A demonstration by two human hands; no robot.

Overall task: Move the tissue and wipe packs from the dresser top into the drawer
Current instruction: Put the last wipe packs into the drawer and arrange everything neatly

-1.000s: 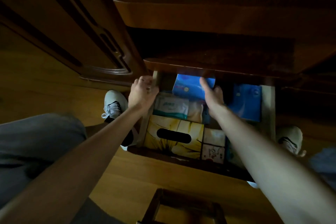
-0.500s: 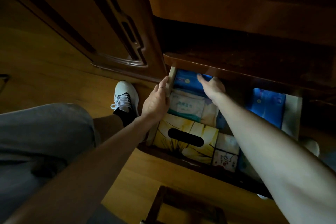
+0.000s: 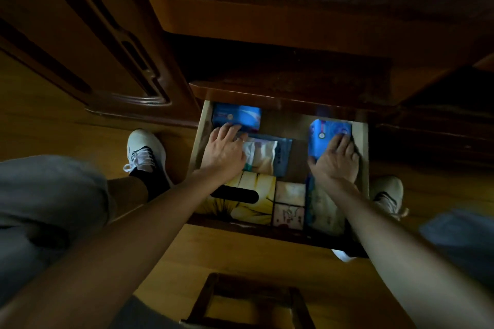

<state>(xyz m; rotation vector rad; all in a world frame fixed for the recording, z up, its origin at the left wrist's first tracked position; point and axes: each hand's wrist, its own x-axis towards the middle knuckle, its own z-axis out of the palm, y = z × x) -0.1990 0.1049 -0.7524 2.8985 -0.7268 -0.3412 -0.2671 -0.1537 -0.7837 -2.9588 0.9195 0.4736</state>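
Since half a second ago: left hand off the drawer's left wall and now inside, on the packs; right hand shifted from the upper-left blue pack across to the blue pack at right.

Drawer pulled out at frame centre, its back part tucked under the dark dresser edge; bare brown floor of the drawer showing between the two hands, little free room elsewhere.

Left hand palm down, fingers spread and nearly straight, tips on the lower edge of the upper-left blue pack, palm over a pale crinkled wipe pack. Right hand palm down, fingers flat on the right blue pack, nothing gripped.

Below, a yellow tissue box with a dark oval slot, two small square packs, glossy film wrappers. Wooden floor, white shoes either side.
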